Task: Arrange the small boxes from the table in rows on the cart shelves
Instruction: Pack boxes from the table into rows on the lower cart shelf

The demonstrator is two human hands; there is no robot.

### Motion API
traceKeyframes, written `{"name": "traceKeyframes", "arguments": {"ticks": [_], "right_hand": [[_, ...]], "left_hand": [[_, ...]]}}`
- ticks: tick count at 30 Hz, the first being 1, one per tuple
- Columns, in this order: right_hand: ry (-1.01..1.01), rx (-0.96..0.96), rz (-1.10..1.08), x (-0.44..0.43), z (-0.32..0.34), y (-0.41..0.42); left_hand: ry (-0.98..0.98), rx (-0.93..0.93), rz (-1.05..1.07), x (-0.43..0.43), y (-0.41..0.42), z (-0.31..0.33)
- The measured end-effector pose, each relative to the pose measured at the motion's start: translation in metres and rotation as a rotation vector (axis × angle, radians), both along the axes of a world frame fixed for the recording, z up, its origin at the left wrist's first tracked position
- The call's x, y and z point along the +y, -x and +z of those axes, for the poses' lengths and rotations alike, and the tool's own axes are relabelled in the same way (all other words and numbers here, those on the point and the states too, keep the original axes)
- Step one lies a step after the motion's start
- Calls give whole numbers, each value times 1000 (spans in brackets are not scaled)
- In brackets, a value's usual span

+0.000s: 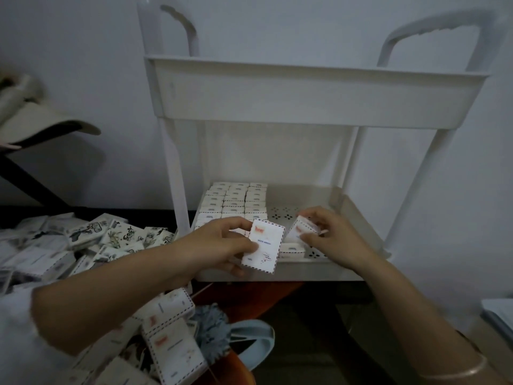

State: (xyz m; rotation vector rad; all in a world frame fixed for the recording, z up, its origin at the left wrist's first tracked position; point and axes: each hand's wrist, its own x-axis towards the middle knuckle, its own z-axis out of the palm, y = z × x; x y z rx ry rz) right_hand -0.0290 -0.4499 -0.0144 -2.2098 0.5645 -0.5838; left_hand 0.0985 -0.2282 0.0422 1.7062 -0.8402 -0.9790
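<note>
- The left hand [219, 243] is gripping an airmail-bordered box [263, 245], thumb on its printed face and fingers curled behind. It is holding the box upright just above the front edge of the lower shelf [305, 198], probably as the next piece waiting its turn.
- The right hand [333, 234] is pinching a second box [301, 230] between its fingertips and tilting it down toward the shelf floor near the front edge. This looks like the placing step itself.
- Rows of boxes [236, 201] are standing packed edge to edge, three across, and are filling the shelf from its back left corner forward. Packing them this tightly is likely what is letting them stand without tipping.
- A lone box [291, 250] is lying at the front edge, just right of those rows and below the right hand. It seems to be starting a fourth row, which the tilted box should be joining.
- The right half of the shelf is showing bare perforated floor, and the contents of the cart's [172, 162] upper shelf [305, 98] are hidden behind its wall.
- A loose pile [91, 240] of boxes is lying left of the cart, within the left hand's reach, so much of the sorting is looking undone.
</note>
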Motion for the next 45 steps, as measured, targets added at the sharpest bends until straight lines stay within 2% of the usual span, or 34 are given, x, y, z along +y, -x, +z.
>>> {"name": "traceKeyframes", "arguments": {"ticks": [6, 13, 15, 20, 24, 27, 30, 34, 35, 37, 39, 41, 45], "right_hand": [[-158, 142, 149, -2, 1, -4], [-205, 185, 164, 4, -2, -9], [-198, 173, 156, 3, -5, -8], [-213, 145, 155, 4, -6, -9], [-231, 127, 122, 2, -7, -9], [-288, 96, 85, -4, -8, -7], [-462, 36, 29, -9, -8, -4], [-492, -7, -6, -11, -10, -6], [-480, -11, -11, -10, -11, -7], [-435, -3, -17, -7, -11, -8], [-337, 36, -40, -5, -10, -8], [-215, 36, -92, 0, -7, -9], [40, -83, -140, 22, 3, -5]], "left_hand": [[-11, 1, 47, -19, -13, -3], [156, 231, 193, -70, -31, 5], [150, 241, 195, -87, -31, 7], [37, -283, 205, -127, -28, -2], [60, -358, 22, -137, -32, -8], [61, -611, -129, -137, -39, -11], [82, -839, -227, -133, -46, -11], [-45, -890, -338, -125, -51, -17], [-89, -921, -355, -123, -52, -18], [-123, -1106, -388, -119, -53, -20], [-62, -1268, -403, -116, -52, -20], [-22, -1273, -420, -113, -50, -21], [-112, -1282, -423, -98, -44, -12]]}}
